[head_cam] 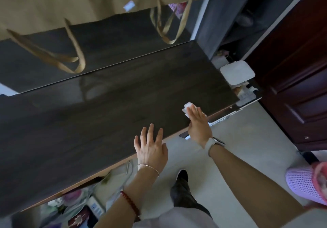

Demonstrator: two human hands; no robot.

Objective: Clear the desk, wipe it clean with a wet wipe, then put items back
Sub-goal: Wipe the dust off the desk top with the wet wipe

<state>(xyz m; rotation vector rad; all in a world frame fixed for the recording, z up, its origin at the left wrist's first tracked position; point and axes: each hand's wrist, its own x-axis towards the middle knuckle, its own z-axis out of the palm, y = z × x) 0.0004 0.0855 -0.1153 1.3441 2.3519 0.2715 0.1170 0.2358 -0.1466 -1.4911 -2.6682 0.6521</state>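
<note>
The dark wooden table point(109, 114) fills most of the view, with a second dark panel behind it and tan curtains point(70, 1) hanging at the back, their ties drooping over that panel. The top carries no objects in the part that shows, so I judge that the wiping step is in hand and the putting back is not yet done.

The wet wipe point(187, 108) lies near the front right corner of the table, close to the front edge. The right hand point(199, 124) presses on it with straight, flat fingers; the grip is wide, not curled around the wipe. The left hand point(151, 146) hovers over or lightly rests on the front edge, fingers spread wide, holding nothing.

What can go wrong: the wipe is held by pressure only, so a fast stroke may leave it behind or push it over the edge to the floor point(230, 157). Because the hand works at the corner, the far side and the left part may be missed. The drooping curtain ties can catch the wipe when the hand reaches back there.

The wipe is white, small and crumpled, folded into several layers, and only its left and upper part shows beyond the fingers. I cannot tell how wet it is.
</note>
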